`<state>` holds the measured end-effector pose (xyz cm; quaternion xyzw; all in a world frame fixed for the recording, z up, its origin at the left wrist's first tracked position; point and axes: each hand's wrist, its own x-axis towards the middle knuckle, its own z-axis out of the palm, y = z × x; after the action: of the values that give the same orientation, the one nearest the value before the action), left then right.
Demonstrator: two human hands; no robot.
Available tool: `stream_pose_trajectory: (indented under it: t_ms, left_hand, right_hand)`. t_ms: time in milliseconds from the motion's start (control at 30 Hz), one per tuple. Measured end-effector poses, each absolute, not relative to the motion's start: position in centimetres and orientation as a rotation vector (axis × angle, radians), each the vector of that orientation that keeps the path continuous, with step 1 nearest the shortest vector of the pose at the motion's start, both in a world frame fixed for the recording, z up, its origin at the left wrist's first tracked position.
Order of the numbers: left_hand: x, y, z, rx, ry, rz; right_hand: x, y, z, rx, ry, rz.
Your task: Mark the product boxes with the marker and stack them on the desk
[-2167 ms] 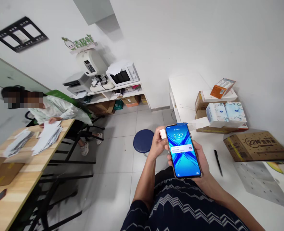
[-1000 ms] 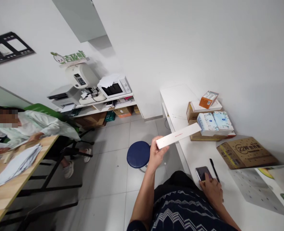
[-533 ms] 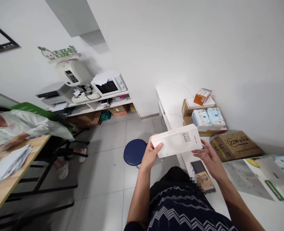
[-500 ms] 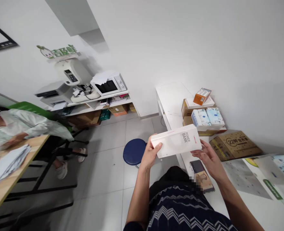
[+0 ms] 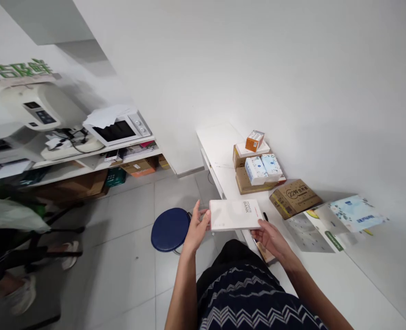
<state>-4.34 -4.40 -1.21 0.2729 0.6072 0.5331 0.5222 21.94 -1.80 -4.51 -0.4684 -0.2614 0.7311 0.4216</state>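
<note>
The white surface (image 5: 330, 279) runs along the wall, its far end reaching back past the blue stool (image 5: 170, 229), which stands on the floor off the surface's left edge. By the wall-side edge sits a brown carton (image 5: 295, 195) marked 22, and just beyond it, towards the far end, a stack of boxes with two tissue packs (image 5: 256, 170) on it.

The white box (image 5: 233, 214) printed POWER BANK is in the air, across the line of the surface's left edge, printed face up and roughly level. As far as can be judged, it is picked up but unopened: its faces look whole, nothing from inside shows, and it is not set down anywhere.

Both forearms reach forward, one to each end of the box. The right hand (image 5: 270, 236) has its grip closed on the near right corner, thumb on top and fingers curled below. The left hand (image 5: 196, 229) is at the left end, fingers spread and thumb against the edge; whether its grip bears any weight, I cannot tell.

A phone (image 5: 265, 253) lies at the surface's left edge, partly hidden under the right hand. A small orange box (image 5: 254, 141) tops the stack. Smallest is the black pen (image 5: 265, 217), partly visible just beside the box's right end.
</note>
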Motion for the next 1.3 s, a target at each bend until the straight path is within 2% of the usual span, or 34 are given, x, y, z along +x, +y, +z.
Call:
stream_pose_trajectory:
  t_ms: [167,433,533,700,800,833,900,967,1033,1167,1300]
  left_hand:
    - [-4.7,-4.3,-0.7,0.674,1.469,1.435]
    - [-4.7,-4.5,0.2,0.751,1.369,1.404]
    - [-5.0,-4.7,0.1,0.73,1.372,1.417]
    - [-5.9,-4.6,-0.3,0.678,1.404,1.417]
    - [-5.8,-3.8,-0.5,0.684,1.395,1.397]
    - [-5.5,-3.3,-0.7,0.694,1.387,1.386]
    - [-4.6,-2.3,-0.8,0.726,1.359,1.351]
    - [-3.4,-1.4,-0.9,0.775,1.321,1.295]
    - [-2.2,-0.7,-0.8,0.841,1.279,1.228]
    - [-1.4,-0.5,-0.6,0.964,1.237,1.139]
    - [-2.7,-1.4,-1.0,0.922,1.288,1.172]
  right_hand:
    - [24.2,2.1,-4.5,-1.161,-0.552,1.619]
    - [22.8,11.9,-3.9,-1.194,-0.517,1.431]
    - [22.2,10.4,-5.0,-1.275,-0.583,1.399]
    - [23.4,1.8,-5.3,-1.484,-0.808,1.251]
    - [27.1,-1.8,-2.5,-1.607,-0.931,0.965]
    - [28.6,-2.3,-1.2,-1.673,-0.99,0.795]
    - [31.4,-2.1,1.1,-1.919,-1.185,0.254]
    - [33.6,-0.6,2.6,-2.116,-1.261,-0.082]
    - [34.9,1.6,2.9,-2.27,-1.249,-0.077]
    - [35.5,5.2,1.7,-2.481,-1.102,0.221]
    - [35.6,4.9,2.5,-2.504,-1.099,0.245]
